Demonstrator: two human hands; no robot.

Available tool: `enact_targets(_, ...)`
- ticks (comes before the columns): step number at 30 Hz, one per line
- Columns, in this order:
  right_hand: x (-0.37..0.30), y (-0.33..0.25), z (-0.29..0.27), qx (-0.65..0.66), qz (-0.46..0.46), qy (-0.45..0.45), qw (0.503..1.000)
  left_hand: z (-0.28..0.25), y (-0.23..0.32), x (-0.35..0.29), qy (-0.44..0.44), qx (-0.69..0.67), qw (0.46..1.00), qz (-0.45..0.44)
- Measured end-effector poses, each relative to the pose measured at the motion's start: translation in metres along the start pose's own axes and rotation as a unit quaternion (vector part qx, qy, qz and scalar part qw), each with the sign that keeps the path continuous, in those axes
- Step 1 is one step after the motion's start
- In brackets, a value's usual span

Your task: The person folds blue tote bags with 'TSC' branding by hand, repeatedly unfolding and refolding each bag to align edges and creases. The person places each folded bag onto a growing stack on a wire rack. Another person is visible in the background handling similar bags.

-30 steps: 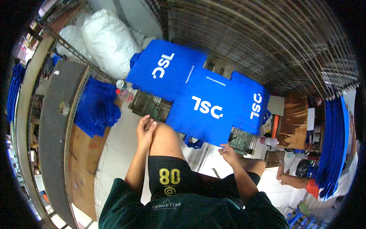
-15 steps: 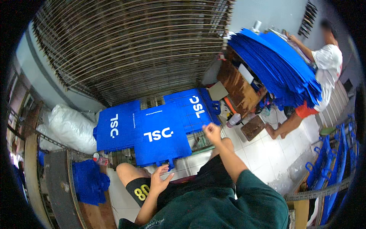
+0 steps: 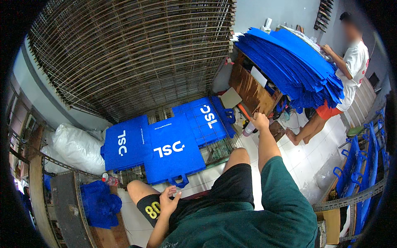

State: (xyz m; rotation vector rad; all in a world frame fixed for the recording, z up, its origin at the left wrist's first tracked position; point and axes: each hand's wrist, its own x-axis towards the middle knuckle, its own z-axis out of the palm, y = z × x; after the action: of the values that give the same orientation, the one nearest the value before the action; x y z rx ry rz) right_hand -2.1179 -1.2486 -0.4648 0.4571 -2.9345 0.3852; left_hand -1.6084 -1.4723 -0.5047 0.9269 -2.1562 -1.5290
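Printed blue cloth bags lie on the low wire racks before me. The middle bag [image 3: 194, 165] overlaps its neighbours, and its handle [image 3: 179, 181] points toward me. On either side lie the left bag [image 3: 134, 153] and the right bag [image 3: 182, 109], both with white lettering. My left hand [image 3: 168, 201] hovers just below that handle, open, its thumb apart from the fingers and nothing seen in it. Stretched out to the right, my right hand [image 3: 259, 120] is closed above a pinkish bottle [image 3: 249, 129]. Whatever its fingers hold, if anything, is hidden.
A tall stack of wire racks [image 3: 132, 53] leans over the far side. White plastic sacks [image 3: 80, 149] stand left, beside crumpled blue cloth [image 3: 99, 202]. At the right, a person [image 3: 355, 62] stands by a wooden table [image 3: 248, 93] heaped with blue sheets [image 3: 289, 66]. Blue bags hang at far right.
My right hand has moved outward to the right, away from the right bag toward the bottle, with the arm straightening. My left hand has dropped slightly and is apart from the middle bag's handle.
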Motion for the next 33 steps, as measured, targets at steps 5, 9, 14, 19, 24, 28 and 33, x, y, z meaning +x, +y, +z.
enact_targets(5, -0.042, -0.024, 0.025, 0.155, -0.214, 0.229, 0.937, 0.006, -0.008, 0.009, -0.011, 0.0, 1.0, 0.001)
enact_targets(9, -0.079, -0.053, 0.016, 0.175, -0.241, 0.173, 0.939, 0.002, -0.003, 0.009, -0.014, 0.039, 0.999, 0.0)
enact_targets(14, -0.081, 0.062, 0.098, 0.135, 0.059, 0.061, 0.987, 0.002, -0.013, 0.022, -0.03, 0.066, 0.997, 0.028)
enact_targets(19, -0.035, 0.019, 0.084, 0.254, 0.094, -0.021, 0.962, 0.027, -0.012, 0.03, -0.044, 0.028, 0.999, 0.013)
enact_targets(24, -0.04, -0.021, 0.014, 0.182, 0.037, 0.134, 0.973, 0.021, -0.009, 0.03, -0.035, 0.037, 0.999, -0.011)
enact_targets(28, -0.003, -0.023, -0.065, 0.202, -0.049, 0.191, 0.959, 0.018, -0.028, 0.029, -0.038, 0.043, 0.998, -0.023)
enact_targets(33, 0.068, -0.002, -0.193, 0.302, -0.232, 0.285, 0.88, 0.013, -0.02, 0.027, -0.035, 0.059, 0.997, -0.026)
